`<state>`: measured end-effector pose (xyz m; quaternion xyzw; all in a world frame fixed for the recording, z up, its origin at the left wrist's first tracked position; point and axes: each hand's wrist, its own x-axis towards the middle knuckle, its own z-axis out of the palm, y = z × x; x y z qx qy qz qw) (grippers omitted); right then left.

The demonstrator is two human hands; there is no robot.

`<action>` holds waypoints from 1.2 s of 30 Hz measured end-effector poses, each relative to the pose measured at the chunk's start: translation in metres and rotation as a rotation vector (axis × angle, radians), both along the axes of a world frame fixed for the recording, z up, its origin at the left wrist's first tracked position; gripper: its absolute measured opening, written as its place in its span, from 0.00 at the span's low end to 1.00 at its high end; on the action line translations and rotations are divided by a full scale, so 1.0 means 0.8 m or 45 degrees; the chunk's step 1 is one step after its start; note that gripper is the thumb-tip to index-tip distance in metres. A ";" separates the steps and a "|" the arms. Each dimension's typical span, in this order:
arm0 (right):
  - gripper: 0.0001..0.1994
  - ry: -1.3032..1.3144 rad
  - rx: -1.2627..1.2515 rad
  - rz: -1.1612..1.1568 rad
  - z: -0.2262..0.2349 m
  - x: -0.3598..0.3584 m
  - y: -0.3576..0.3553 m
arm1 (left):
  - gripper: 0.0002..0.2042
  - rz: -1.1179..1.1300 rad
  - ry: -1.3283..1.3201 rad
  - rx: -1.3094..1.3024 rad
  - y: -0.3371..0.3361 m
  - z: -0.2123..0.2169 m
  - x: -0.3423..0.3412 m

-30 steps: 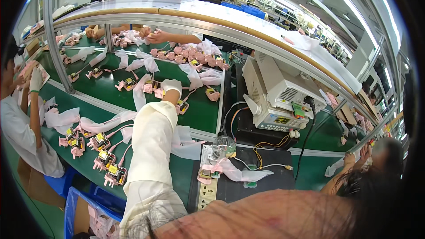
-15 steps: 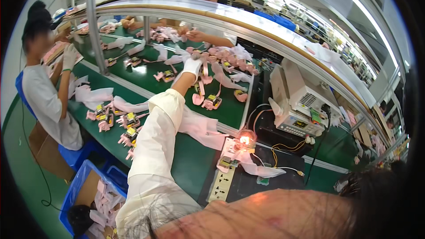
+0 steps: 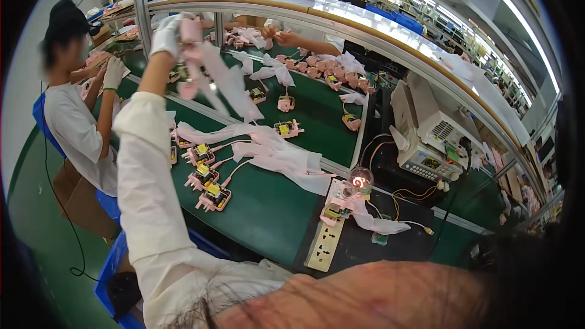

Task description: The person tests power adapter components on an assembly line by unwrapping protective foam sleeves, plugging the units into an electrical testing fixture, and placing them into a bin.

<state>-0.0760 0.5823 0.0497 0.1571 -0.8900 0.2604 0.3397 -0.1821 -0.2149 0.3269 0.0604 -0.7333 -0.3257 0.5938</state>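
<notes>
My left hand (image 3: 164, 38), in a white glove, is raised at the upper left, closed around a bundle of pink plug adapters (image 3: 192, 55). Pale wrapped cables hang from the bundle, blurred by motion. Below, several open pink adapters (image 3: 213, 196) with yellow-topped circuit parts lie on the green bench (image 3: 262, 219). Their pale-wrapped cables (image 3: 277, 161) stretch toward the middle. Another open adapter (image 3: 289, 128) lies alone beyond those cables. My right hand is out of view.
A lit bulb (image 3: 361, 181) stands beside an adapter at a cream power strip (image 3: 324, 247). Bench instruments (image 3: 426, 161) stand to the right. A metal-framed shelf (image 3: 317, 15) crosses above the bench. A person (image 3: 79, 122) works at the left, another across the bench. A blue bin (image 3: 113, 268) stands lower left.
My left hand has moved from the middle of the bench to the upper left, lifting a bundle of pink adapters. Fewer adapters lie where it was. The view has shifted slightly.
</notes>
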 end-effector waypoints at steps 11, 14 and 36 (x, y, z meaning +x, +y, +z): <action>0.11 -0.123 0.005 0.122 -0.002 -0.017 0.011 | 0.11 0.514 -0.713 0.031 -0.151 -0.215 0.140; 0.12 -0.244 -0.100 0.083 -0.053 -0.023 0.041 | 0.11 0.711 -1.156 0.051 -0.100 -0.212 0.124; 0.12 0.004 -0.010 -0.078 -0.003 -0.009 -0.005 | 0.29 0.336 -1.892 -0.237 0.180 -0.230 -0.244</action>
